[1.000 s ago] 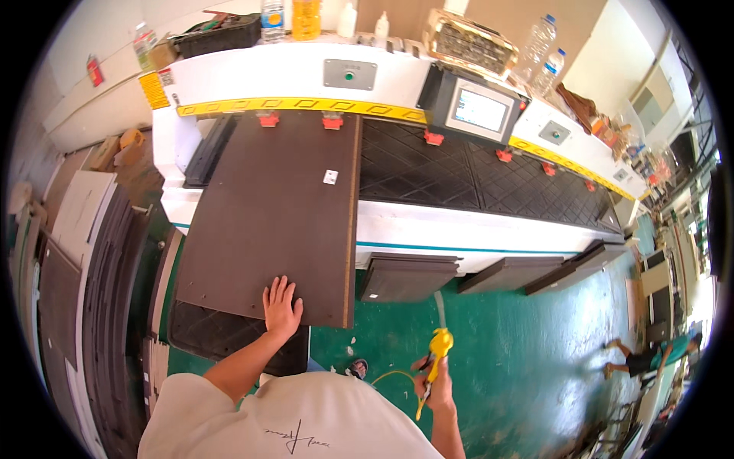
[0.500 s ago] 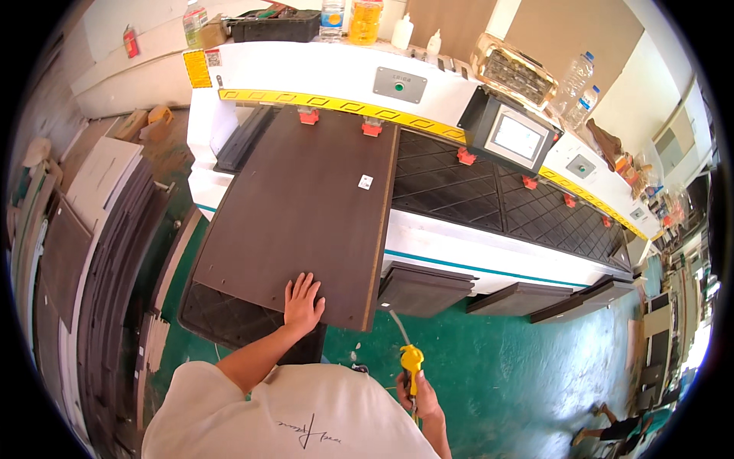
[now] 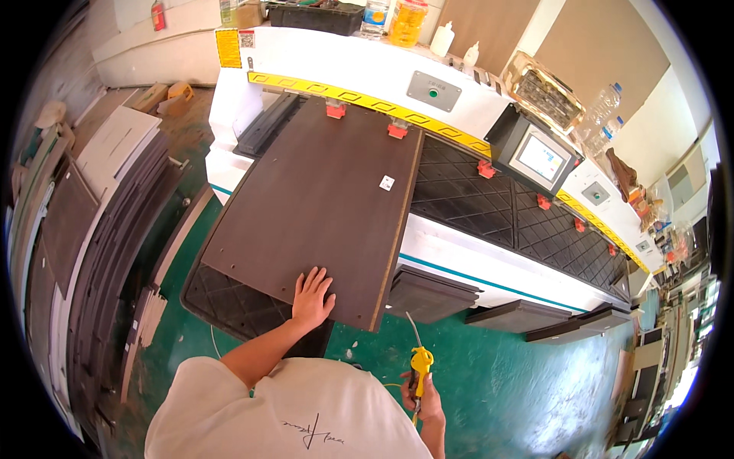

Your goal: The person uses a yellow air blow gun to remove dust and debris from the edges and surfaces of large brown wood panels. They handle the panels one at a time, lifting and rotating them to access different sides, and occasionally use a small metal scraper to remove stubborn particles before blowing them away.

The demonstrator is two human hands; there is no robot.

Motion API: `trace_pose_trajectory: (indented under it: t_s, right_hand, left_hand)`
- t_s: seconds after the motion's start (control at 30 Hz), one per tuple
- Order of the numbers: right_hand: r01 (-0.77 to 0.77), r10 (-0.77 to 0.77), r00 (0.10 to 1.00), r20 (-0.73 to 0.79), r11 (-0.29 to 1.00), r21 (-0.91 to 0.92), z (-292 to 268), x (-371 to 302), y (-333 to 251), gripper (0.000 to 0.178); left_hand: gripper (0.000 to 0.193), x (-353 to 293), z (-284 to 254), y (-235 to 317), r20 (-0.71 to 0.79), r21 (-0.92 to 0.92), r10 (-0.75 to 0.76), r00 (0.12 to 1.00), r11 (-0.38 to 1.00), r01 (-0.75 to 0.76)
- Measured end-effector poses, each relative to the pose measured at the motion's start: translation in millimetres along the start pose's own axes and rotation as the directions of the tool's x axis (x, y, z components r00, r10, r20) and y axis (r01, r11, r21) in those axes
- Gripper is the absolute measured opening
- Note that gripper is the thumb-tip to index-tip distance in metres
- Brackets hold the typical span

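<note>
My left hand [image 3: 312, 300] lies flat near the front edge of a large dark brown panel [image 3: 313, 199], its fingers spread. A small white label [image 3: 387, 183] is stuck on the panel, and its right edge shows a lighter brown strip. The panel's far end reaches under the yellow-striped beam of a white machine [image 3: 336, 55], by red clamps [image 3: 336, 109]. Off the panel's right front corner, my right hand [image 3: 431, 399] is wrapped round a yellow air blow gun [image 3: 420, 361]. Its thin nozzle points up and forward, over the green floor.
A black ribbed table pad [image 3: 241, 306] shows under the panel's near left side. To the right runs a black grooved bed [image 3: 474, 195] below a touchscreen [image 3: 541, 157]. Stacked boards [image 3: 115, 283] stand at the left. Bottles [image 3: 409, 21] line the machine's top.
The whole view has shifted, so the machine and panel sit slightly further right in the picture. Both hands keep their places: left on the panel, right round the blow gun.
</note>
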State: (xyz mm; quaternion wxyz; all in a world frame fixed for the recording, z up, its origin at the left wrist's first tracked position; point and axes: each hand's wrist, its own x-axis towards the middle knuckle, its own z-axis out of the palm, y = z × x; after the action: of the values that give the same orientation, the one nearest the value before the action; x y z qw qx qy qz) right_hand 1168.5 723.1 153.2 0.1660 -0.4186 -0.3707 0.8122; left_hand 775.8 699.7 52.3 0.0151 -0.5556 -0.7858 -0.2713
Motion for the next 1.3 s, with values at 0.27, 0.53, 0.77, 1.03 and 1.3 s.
trace_pose_trajectory:
  t_s: [0.27, 0.53, 0.77, 1.03, 1.3]
  right_hand:
    - [0.044, -0.043, 0.998, -0.035, 0.999, 0.022, 0, 7, 4, 0.079]
    - [-0.08, 0.083, 0.995, 0.05, 0.994, -0.071, -11, 2, 9, 0.071]
    - [-0.136, 0.152, 0.984, 0.094, 0.978, -0.158, -13, -10, 6, 0.072]
    - [-0.185, 0.199, 0.979, 0.047, 0.96, -0.209, -27, -20, 21, 0.068]
    - [-0.183, 0.201, 0.977, 0.069, 0.961, -0.209, -28, -27, 31, 0.07]
  left_hand:
    - [0.046, 1, 1, 0, -0.014, 0.0, 0.009, 1.0, 1.0, -0.009]
    - [0.048, 1, 1, -1, 0.002, 0.01, 0.016, 1.0, 1.0, -0.016]
    - [0.052, 3, -1, 1, 0.007, 0.004, -0.003, 1.0, 1.0, 0.003]
    - [0.047, 2, 6, -7, -0.01, -0.026, -0.002, 1.0, 1.0, 0.002]
    - [0.044, -5, 4, -4, 0.024, 0.019, 0.092, 0.995, 0.996, -0.093]
